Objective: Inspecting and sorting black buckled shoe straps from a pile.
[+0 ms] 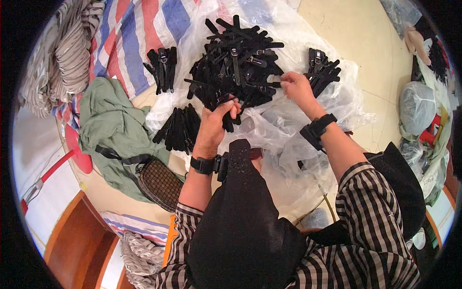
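Observation:
A heaped pile of short black straps with small metal buckles [236,62] lies on clear plastic sheeting. At its near edge my left hand [216,120] is closed around some black straps [229,124], whose ends stick out below the fingers. My right hand [298,91] is at the pile's right side, fingers curled together beside a strap tip; what they pinch is too small to make out. Smaller bundles of the same straps lie around: one at the upper left [165,70], a fanned one at the lower left [179,129], and one just beyond my right hand [322,70].
Crumpled clear plastic [293,139] spreads over the floor. Left of it lie a green cloth [113,125] and a brown patterned pouch [158,185]. A striped woven sheet [139,38] and grey striped bundles [72,62] are farther back. Filled plastic bags [417,108] line the right.

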A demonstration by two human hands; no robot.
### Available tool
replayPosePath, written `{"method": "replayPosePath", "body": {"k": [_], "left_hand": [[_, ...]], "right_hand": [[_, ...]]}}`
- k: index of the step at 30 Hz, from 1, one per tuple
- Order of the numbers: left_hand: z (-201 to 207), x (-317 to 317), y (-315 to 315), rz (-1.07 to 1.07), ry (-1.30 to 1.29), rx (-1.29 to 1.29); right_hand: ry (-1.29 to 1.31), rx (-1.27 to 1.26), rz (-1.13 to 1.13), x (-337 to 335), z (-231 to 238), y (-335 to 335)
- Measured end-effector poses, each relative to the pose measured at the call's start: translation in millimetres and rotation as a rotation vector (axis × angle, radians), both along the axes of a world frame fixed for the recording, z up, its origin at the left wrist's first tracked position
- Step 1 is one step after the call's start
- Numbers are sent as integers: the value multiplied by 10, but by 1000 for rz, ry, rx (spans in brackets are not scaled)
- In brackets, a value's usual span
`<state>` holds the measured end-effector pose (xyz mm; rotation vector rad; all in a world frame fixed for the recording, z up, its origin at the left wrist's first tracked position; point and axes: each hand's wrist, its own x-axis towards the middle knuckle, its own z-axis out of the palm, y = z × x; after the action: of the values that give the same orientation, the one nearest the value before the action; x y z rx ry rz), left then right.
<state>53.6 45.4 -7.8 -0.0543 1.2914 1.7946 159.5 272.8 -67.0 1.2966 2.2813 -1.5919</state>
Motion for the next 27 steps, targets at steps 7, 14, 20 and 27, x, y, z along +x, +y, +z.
{"method": "replayPosePath", "body": {"k": [7, 14, 20, 27], "left_hand": [[-102, -62, -77, 125, -227, -44], [-122, -17, -83, 107, -283, -136], [20, 9, -63, 175, -141, -121], [214, 80, 100, 90, 252, -125]], "right_hand": [[158, 225, 126, -33, 123, -396], [39, 388, 390, -31, 106, -325], [179, 472, 471, 70, 345, -394], [274, 514, 717, 136, 815, -335]]}}
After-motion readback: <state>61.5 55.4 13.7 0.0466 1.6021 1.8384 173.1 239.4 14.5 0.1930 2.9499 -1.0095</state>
